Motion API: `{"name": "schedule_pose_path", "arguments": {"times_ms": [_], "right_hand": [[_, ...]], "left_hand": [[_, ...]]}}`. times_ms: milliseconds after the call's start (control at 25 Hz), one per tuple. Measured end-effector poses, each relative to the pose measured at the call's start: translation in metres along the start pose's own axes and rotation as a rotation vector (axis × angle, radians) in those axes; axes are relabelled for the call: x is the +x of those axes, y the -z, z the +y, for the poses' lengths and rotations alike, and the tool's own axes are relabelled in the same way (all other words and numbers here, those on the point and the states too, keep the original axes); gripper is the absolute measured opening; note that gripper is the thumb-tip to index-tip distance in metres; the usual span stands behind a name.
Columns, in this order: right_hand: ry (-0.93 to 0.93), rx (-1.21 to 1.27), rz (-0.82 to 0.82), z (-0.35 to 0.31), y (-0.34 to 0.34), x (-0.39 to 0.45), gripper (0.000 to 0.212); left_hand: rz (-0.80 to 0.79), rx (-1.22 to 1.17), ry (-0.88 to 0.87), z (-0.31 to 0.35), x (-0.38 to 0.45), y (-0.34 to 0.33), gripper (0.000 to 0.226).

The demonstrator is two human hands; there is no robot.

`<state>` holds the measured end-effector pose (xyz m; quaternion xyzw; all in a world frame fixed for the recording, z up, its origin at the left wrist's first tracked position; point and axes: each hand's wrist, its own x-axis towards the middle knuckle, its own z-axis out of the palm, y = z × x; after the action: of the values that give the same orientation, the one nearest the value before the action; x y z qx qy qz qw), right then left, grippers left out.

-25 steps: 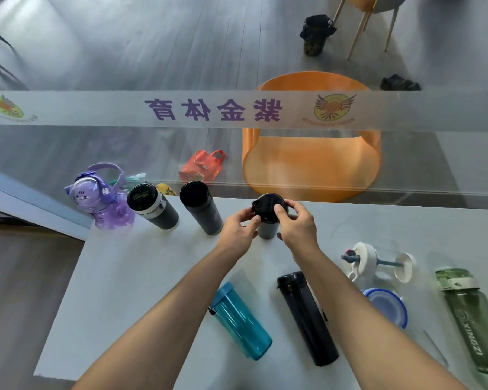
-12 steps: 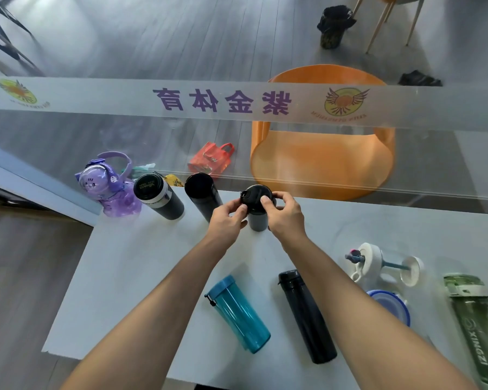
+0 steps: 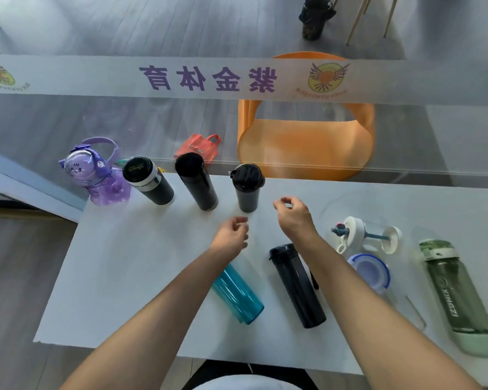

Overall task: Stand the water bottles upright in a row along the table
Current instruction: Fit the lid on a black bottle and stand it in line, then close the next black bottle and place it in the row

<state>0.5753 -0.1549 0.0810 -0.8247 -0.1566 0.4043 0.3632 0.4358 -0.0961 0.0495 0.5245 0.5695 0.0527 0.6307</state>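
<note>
Only green bottle (image 3: 459,295) lettering readable — "XINGZI"; banner (image 3: 206,77) characters mirrored.

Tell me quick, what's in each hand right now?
Left hand: open, holding nothing, fingers loosely curled above the table.
Right hand: open, holding nothing, just off the small black cup.

Your table (image 3: 141,277) looks smooth and matt; teal bottle (image 3: 238,296) see-through glossy plastic, purple bottle (image 3: 107,187) translucent plastic too.

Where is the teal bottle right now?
The teal bottle lies on its side near the table's front edge, partly under the left forearm, just left of the long black bottle lying flat.
</note>
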Motion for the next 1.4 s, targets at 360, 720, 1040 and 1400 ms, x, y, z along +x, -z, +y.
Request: {"name": "schedule_pose_path", "arguments": {"times_ms": [360, 720, 1040, 1400], "right_hand": [[-0.265, -0.381, -0.025, 0.109, -0.007, -0.051, 0.054], [-0.203, -0.083, 0.087, 0.124, -0.014, -0.063, 0.037], [-0.104, 0.228, 0.221, 0.084, 0.004, -0.091, 0.045], [-0.126, 0.21, 0.209, 0.09, 0.011, -0.093, 0.037]], "left_hand": [[-0.258, -0.077, 0.249, -0.048, -0.034, -0.055, 0.039], [-0.298, -0.202, 0.205, -0.055, -0.042, -0.057, 0.053], [-0.236, -0.206, -0.099, -0.025, -0.077, -0.04, 0.048], [-0.289, -0.136, -0.17, -0.032, -0.09, -0.039, 0.026]]}}
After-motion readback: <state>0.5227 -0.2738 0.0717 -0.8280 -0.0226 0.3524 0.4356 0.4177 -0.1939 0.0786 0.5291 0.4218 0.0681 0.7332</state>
